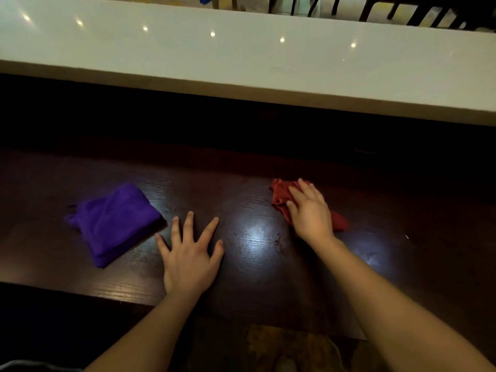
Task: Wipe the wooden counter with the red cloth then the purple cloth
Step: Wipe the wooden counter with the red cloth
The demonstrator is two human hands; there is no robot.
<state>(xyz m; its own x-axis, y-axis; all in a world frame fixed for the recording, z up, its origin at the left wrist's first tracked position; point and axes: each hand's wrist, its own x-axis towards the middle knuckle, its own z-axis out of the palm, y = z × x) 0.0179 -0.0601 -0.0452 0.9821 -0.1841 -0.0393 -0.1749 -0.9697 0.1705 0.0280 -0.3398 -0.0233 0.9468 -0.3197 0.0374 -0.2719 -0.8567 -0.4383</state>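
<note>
Left grip (189, 260) spread on wooden counter (257, 267), purple cloth (112, 221) beside, right grip (311, 210) flat on red cloth (279, 194)

Flat left hand (189, 260), fingers spread, right hand (311, 212) palm-down, fingers seemingly straight

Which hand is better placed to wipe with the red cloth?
Right. The right hand rests on the red cloth; the left hand lies flat on bare wooden counter beside the purple cloth.

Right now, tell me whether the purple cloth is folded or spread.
Folded: the purple cloth shows stacked edges at its near corner.
</note>
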